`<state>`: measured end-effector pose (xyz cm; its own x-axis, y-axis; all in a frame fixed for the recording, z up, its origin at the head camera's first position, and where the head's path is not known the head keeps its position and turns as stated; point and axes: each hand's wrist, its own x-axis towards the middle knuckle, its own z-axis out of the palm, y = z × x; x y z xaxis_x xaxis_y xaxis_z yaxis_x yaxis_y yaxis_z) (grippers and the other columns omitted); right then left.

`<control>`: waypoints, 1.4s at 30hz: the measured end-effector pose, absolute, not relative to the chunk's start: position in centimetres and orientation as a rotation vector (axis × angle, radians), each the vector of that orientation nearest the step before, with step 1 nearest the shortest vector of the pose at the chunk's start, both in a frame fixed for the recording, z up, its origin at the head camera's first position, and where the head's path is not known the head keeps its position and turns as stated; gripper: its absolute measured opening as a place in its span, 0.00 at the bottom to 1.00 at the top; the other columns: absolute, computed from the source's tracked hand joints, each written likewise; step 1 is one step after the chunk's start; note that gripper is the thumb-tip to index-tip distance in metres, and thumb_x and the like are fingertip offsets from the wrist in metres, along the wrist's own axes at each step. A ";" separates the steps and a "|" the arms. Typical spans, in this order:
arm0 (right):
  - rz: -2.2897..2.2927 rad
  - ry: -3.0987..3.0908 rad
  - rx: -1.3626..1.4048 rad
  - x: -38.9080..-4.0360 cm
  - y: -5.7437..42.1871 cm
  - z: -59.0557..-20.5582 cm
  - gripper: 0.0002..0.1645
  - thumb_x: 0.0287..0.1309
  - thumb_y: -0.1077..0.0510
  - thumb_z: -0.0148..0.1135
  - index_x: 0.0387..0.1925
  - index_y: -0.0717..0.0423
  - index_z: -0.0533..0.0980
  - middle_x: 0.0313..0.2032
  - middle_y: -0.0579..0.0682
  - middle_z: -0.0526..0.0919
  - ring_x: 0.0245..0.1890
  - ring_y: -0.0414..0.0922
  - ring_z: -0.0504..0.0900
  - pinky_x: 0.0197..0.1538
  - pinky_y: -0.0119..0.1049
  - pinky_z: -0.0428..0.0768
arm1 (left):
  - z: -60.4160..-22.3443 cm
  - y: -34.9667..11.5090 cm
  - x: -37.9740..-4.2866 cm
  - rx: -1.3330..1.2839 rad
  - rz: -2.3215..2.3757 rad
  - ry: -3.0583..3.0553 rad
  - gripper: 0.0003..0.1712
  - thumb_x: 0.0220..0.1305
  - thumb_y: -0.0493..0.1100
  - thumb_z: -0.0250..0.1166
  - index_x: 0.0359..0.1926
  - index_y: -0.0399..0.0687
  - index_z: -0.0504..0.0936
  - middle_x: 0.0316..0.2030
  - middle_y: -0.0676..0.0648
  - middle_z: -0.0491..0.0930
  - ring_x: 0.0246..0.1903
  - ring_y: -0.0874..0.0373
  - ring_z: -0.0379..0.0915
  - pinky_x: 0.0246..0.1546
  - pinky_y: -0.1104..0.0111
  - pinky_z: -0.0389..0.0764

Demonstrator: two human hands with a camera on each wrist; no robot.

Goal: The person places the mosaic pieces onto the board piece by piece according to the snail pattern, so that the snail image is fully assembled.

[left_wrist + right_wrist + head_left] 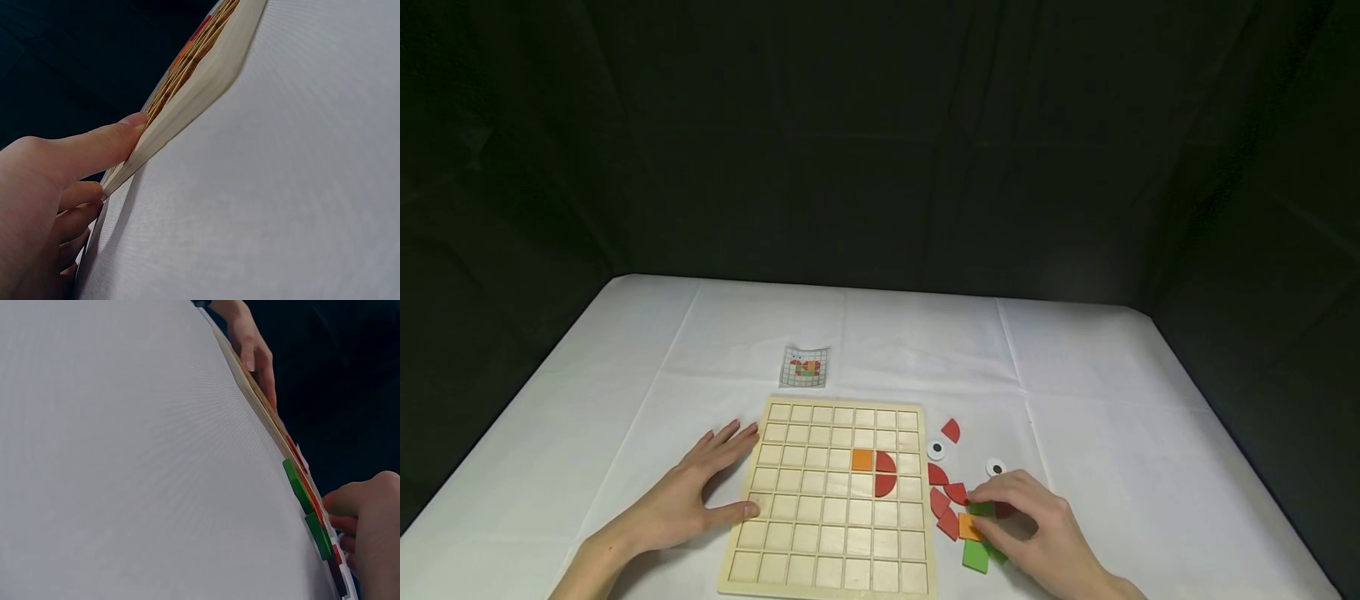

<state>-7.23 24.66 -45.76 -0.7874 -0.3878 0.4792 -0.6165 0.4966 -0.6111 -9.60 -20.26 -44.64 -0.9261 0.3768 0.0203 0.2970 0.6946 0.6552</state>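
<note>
A wooden grid board (797,533) lies on the table with an orange square (862,460) and two red quarter-circle pieces (885,485) in its cells. My left hand (688,492) rests at the board's left edge, thumb on the rim and fingers straight along the side, as the left wrist view (81,156) also shows. Over the loose pieces right of the board is my right hand (1037,525), thumb and fingertips lowered by an orange square (970,527) and a green piece (981,507). Whether it pinches one is hidden by the fingers.
Several red quarter-circles (939,502) lie along the board's right side, with one (951,430) farther back. Two white eye discs (936,450) are near them, and a green square (975,556) lies in front. Behind the board is a small pattern card (805,367).
</note>
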 end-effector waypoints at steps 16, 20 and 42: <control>1.156 -2.257 1.095 -8.1 24.8 -46.7 0.31 0.32 0.72 0.81 0.43 0.49 0.83 0.39 0.43 0.85 0.42 0.37 0.79 0.47 0.19 0.79 | -44.6 -20.2 -9.6 0.598 1.057 2.788 0.51 0.55 0.67 0.70 0.74 0.51 0.65 0.76 0.54 0.58 0.78 0.45 0.43 0.79 0.70 0.36; 1.152 -2.261 1.111 -8.1 24.9 -46.7 0.31 0.31 0.71 0.82 0.43 0.50 0.83 0.39 0.43 0.85 0.43 0.38 0.80 0.50 0.18 0.78 | -44.5 -20.2 -9.6 0.585 1.055 2.782 0.51 0.55 0.67 0.70 0.74 0.50 0.65 0.76 0.54 0.58 0.78 0.46 0.43 0.78 0.54 0.43; 1.043 -2.480 0.938 -7.8 25.1 -45.9 0.23 0.46 0.58 0.80 0.45 0.42 0.83 0.42 0.37 0.83 0.47 0.33 0.77 0.52 0.14 0.75 | -44.6 -20.3 -9.6 0.567 1.056 2.779 0.53 0.54 0.66 0.72 0.75 0.49 0.64 0.76 0.55 0.57 0.78 0.46 0.42 0.78 0.70 0.35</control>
<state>-7.84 25.06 -45.92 -0.7456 -0.4555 0.4864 -0.6662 0.5255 -0.5291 -9.60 -20.28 -44.63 -0.9234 0.3830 0.0253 0.3032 0.6872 0.6602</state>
